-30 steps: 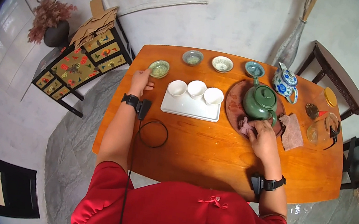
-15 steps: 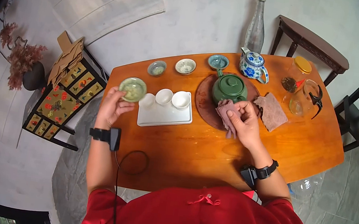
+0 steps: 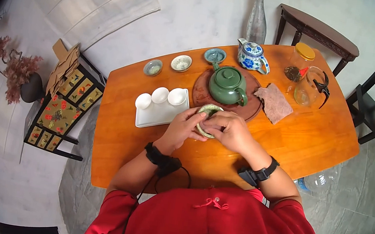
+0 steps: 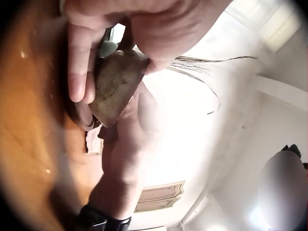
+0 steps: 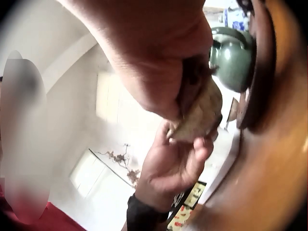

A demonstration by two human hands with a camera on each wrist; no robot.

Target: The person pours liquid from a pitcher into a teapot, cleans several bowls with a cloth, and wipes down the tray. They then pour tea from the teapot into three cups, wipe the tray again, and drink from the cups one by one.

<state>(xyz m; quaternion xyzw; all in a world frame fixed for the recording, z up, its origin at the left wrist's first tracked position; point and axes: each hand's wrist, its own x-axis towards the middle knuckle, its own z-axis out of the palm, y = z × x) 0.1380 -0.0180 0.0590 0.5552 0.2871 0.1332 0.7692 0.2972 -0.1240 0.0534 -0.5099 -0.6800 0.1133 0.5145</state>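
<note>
Above the front of the table, my left hand [image 3: 180,129] grips a small green-speckled teacup [image 4: 118,86], thumb near the rim and fingers round its side. The cup is tipped, its mouth facing my right hand [image 3: 234,132]. That hand's fingers reach inside the cup and pinch a bunched brownish-pink cloth [image 5: 190,89], mostly hidden by the fingers and the cup wall. Just beyond the hands, a green teapot [image 3: 227,83] sits on a round reddish-brown tray [image 3: 199,91]. To the left, three white cups [image 3: 160,95] stand on a white rectangular tray [image 3: 152,120].
Three patterned cups line the far edge, one of them blue [image 3: 215,55], beside a blue-and-white teapot [image 3: 252,56]. A second cloth [image 3: 275,104] lies right of the round tray. Farther right stand a yellow-lidded jar [image 3: 299,63] and a glass pitcher [image 3: 307,93].
My left hand lifted the green cup from the table's far left and brought it to the middle. My right hand picked up the cloth beside the teapot and put it into the cup.
</note>
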